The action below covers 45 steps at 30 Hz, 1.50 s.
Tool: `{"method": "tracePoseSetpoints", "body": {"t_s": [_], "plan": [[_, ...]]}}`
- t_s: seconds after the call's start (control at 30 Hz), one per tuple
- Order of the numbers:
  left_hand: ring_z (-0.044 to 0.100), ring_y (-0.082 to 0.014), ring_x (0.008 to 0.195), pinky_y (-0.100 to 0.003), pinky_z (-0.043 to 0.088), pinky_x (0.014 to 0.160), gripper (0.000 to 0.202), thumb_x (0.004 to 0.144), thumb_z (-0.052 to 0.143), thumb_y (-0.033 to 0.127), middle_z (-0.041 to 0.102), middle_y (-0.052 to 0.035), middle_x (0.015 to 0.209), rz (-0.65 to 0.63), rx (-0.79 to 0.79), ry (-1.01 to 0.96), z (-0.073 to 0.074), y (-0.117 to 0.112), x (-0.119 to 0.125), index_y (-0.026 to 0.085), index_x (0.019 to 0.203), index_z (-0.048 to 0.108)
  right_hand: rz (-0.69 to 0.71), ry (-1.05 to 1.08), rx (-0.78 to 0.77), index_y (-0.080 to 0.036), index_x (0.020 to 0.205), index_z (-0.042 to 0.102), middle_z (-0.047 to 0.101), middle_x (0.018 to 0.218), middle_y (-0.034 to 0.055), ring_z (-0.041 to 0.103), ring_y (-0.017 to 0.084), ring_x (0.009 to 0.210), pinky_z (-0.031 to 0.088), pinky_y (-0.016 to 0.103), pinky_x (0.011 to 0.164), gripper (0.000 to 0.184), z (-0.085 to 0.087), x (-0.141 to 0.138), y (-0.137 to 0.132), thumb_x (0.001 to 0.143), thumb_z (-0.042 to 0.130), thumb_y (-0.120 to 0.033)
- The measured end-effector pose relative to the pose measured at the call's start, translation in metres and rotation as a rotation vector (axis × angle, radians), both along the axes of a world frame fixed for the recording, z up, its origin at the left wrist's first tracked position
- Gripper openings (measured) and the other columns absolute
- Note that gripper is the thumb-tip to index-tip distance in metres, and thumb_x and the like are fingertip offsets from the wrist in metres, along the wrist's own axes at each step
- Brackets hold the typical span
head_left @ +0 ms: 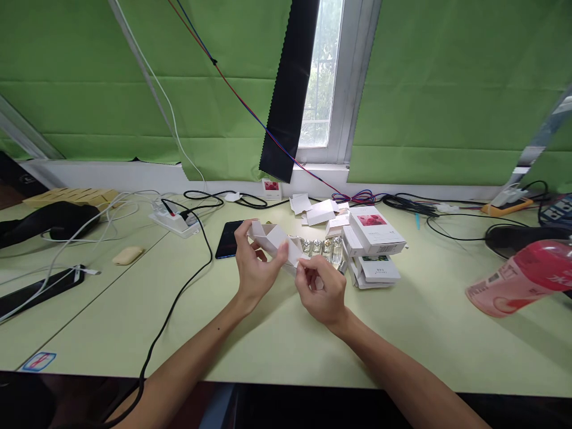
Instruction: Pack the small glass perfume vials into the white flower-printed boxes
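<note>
Between my hands, above the table, is a small white cardboard box (273, 238) with flaps standing open at its ends. My left hand (257, 262) is wrapped round its left part, thumb across the near side. The fingers of my right hand (322, 289) pinch a flap at its right end. Just behind, several small glass bottles (316, 245) stand in a row, partly hidden by the box and my hand. Right of them lies a stack of white boxes (375, 229) with pink and dark pictures on top. Loose white card pieces (319, 211) lie behind the bottles.
A dark phone (227, 239) lies left of my left hand. Further left are a power strip (174, 219), a cream-coloured case (128, 255) and trailing cables. A black cable (172, 316) crosses the table. On the right a pink bottle (513, 279) leans over.
</note>
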<state>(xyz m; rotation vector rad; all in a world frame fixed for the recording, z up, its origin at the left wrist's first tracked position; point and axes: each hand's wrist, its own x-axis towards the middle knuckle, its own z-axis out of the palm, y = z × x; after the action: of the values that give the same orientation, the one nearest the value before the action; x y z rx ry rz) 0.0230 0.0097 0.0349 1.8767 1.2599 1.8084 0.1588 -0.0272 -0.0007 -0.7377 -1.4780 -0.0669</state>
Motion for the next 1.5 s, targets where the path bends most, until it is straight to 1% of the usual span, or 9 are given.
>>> {"method": "tracePoseSetpoints", "body": {"t_s": [0.13,0.3,0.43,0.63,0.8,1.03,1.27,1.5], "plan": [[0.063,-0.0107,0.072,-0.019,0.048,0.048,0.058,0.076,0.075,0.034,0.06,-0.0051,0.112,0.01,0.004,0.009,-0.001,0.001,-0.001,0.026,0.122,0.039,-0.002,0.003,-0.005,-0.021,0.094,0.059,0.051,0.065,-0.0043,0.046,0.009,0.051,0.041,0.021,0.047,0.014,-0.001,-0.001,0.0,0.09,0.056,-0.008],[0.062,-0.0111,0.073,-0.019,0.047,0.048,0.058,0.076,0.075,0.035,0.061,-0.0048,0.111,0.02,0.022,0.02,-0.002,0.002,-0.001,0.026,0.121,0.04,0.002,0.009,-0.008,-0.021,0.092,0.06,0.049,0.064,-0.0048,0.043,0.009,0.049,0.038,0.022,0.045,0.014,0.0,0.0,0.0,0.09,0.056,-0.008],[0.062,-0.0112,0.071,-0.019,0.046,0.047,0.058,0.077,0.076,0.036,0.061,-0.0047,0.109,0.024,0.008,0.031,-0.003,0.002,0.0,0.025,0.121,0.04,0.009,0.01,-0.003,-0.021,0.093,0.06,0.049,0.064,-0.0049,0.043,0.009,0.049,0.037,0.022,0.045,0.015,0.0,0.0,0.0,0.089,0.056,-0.007],[0.063,-0.0148,0.079,-0.02,0.046,0.048,0.06,0.076,0.076,0.039,0.06,-0.0058,0.108,0.048,0.009,0.047,-0.005,0.002,0.001,0.025,0.122,0.042,-0.01,0.004,0.002,-0.021,0.094,0.059,0.049,0.064,-0.0049,0.043,0.009,0.049,0.038,0.022,0.045,0.014,0.0,0.0,0.0,0.09,0.056,-0.008],[0.064,-0.0164,0.086,-0.019,0.046,0.049,0.057,0.076,0.076,0.037,0.058,-0.006,0.11,0.027,0.018,0.044,-0.005,0.002,0.002,0.025,0.121,0.042,-0.007,0.008,0.006,-0.021,0.094,0.059,0.048,0.064,-0.0049,0.043,0.009,0.05,0.038,0.022,0.046,0.016,0.001,0.0,0.0,0.089,0.056,-0.006],[0.062,-0.0171,0.09,-0.021,0.048,0.053,0.057,0.076,0.076,0.035,0.057,-0.0054,0.112,0.044,-0.002,0.067,-0.008,0.001,0.002,0.027,0.122,0.044,-0.021,0.016,0.007,-0.021,0.092,0.06,0.049,0.063,-0.005,0.045,0.009,0.049,0.039,0.021,0.045,0.015,0.001,0.0,0.001,0.089,0.056,-0.007],[0.063,-0.0186,0.091,-0.023,0.05,0.055,0.058,0.076,0.075,0.038,0.059,-0.0064,0.113,0.054,-0.001,0.095,-0.009,0.001,0.003,0.026,0.124,0.044,-0.033,0.011,-0.004,-0.021,0.093,0.06,0.05,0.064,-0.0045,0.045,0.009,0.05,0.04,0.022,0.046,0.014,0.0,0.0,0.0,0.09,0.056,-0.008],[0.064,-0.0184,0.092,-0.024,0.052,0.058,0.058,0.077,0.075,0.037,0.058,-0.0062,0.113,0.03,0.002,0.11,-0.011,0.0,0.005,0.026,0.124,0.043,-0.029,0.027,-0.006,-0.021,0.092,0.06,0.052,0.066,-0.0044,0.046,0.009,0.051,0.039,0.021,0.047,0.015,0.001,0.001,0.001,0.088,0.057,-0.007]]}}
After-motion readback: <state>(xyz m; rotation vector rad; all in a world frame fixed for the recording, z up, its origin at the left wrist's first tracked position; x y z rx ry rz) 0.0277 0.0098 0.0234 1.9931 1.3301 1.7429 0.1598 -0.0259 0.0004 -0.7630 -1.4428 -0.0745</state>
